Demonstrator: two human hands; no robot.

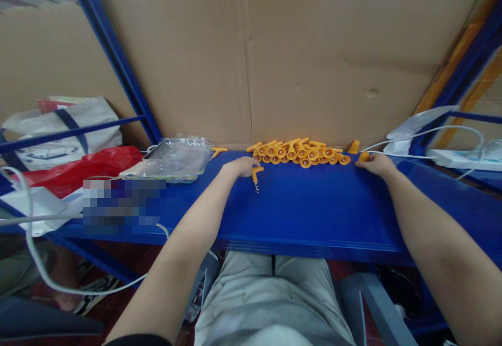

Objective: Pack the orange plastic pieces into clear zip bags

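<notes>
A large sheet of brown cardboard fills the upper middle of the frame, standing behind the blue counter. Blue metal struts cross it at upper left. At left centre lies a clear plastic bag, with a red plastic bag just beside it and a white tote bag with dark straps further left. A white cable loops down at lower left. At right, a white power strip sits with white cords curving around it.

Even, soft overhead light; faint shadows; strong wide-angle bending at edges; slight softness; one pixelated patch
</notes>
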